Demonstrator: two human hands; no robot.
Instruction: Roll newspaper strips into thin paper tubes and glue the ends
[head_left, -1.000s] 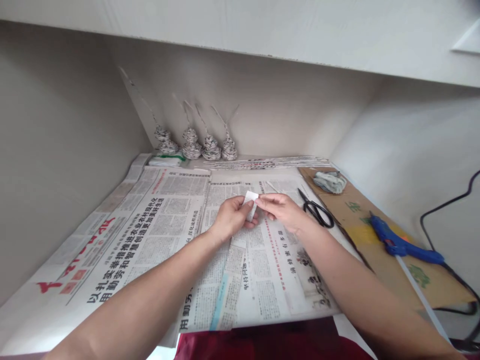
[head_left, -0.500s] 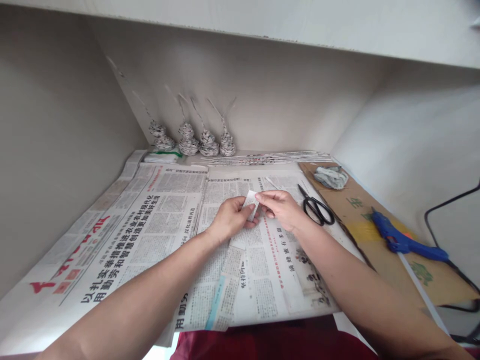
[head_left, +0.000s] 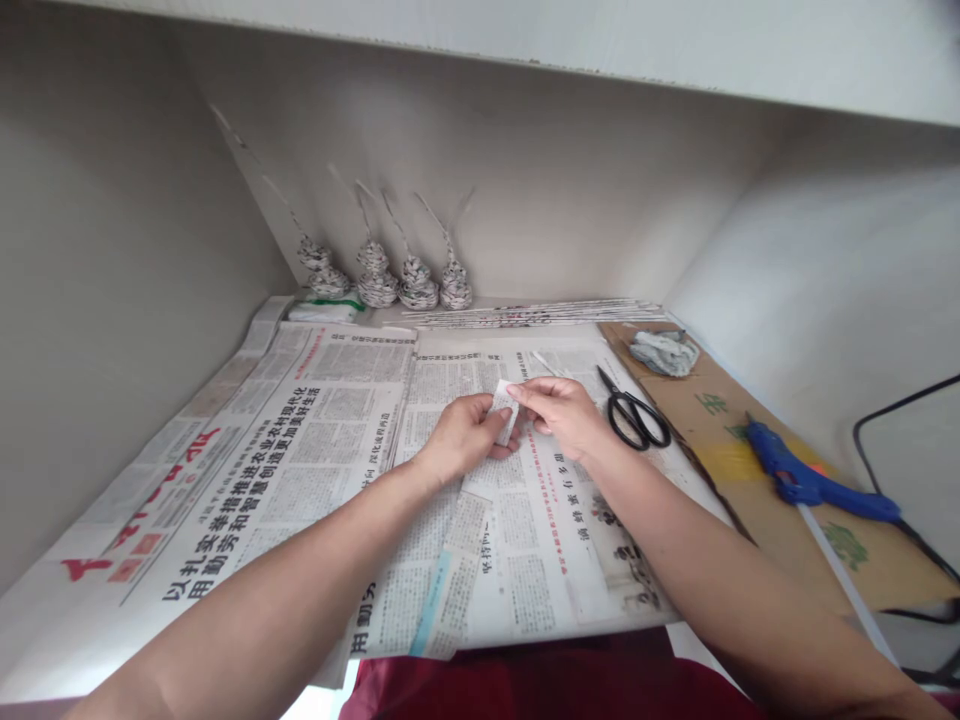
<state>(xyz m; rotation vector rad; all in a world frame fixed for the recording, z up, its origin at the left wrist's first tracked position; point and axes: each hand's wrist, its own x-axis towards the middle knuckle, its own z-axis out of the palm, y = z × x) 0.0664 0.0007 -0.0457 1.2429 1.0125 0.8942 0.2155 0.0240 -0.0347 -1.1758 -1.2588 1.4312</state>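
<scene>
"Head view, looking down: how do your fingers stand?"

"My left hand [head_left: 466, 432] is clamped on a small white paper piece [head_left: 504, 397], thumb in front and fingers curled behind. My right hand [head_left: 556, 408] has thumb and forefinger together on its far right edge."

"Where is that piece?"

"Over the newspaper sheets [head_left: 352, 390], near the middle of the worktop [head_left: 491, 302]. A printed strip with a blue band [head_left: 459, 560] lies below my left hand and runs to the near edge; whether it joins what I hold, I cannot tell."

"And to your right?"

"Black-handled scissors [head_left: 616, 396] lie just beside the cardboard [head_left: 896, 570], blades towards the far edge. The cardboard runs along the worktop's right edge, with a blue glue gun [head_left: 795, 480] on it and a crumpled grey bundle [head_left: 664, 352] at its far end, by the far right corner."

"What stands along the far edge?"

"Four woven gourd shapes [head_left: 377, 288], upright in a row left of centre. A green-edged white packet [head_left: 324, 312] lies at the foot of the leftmost; thin paper rods [head_left: 525, 316] reach from in front of them towards the right."
</scene>
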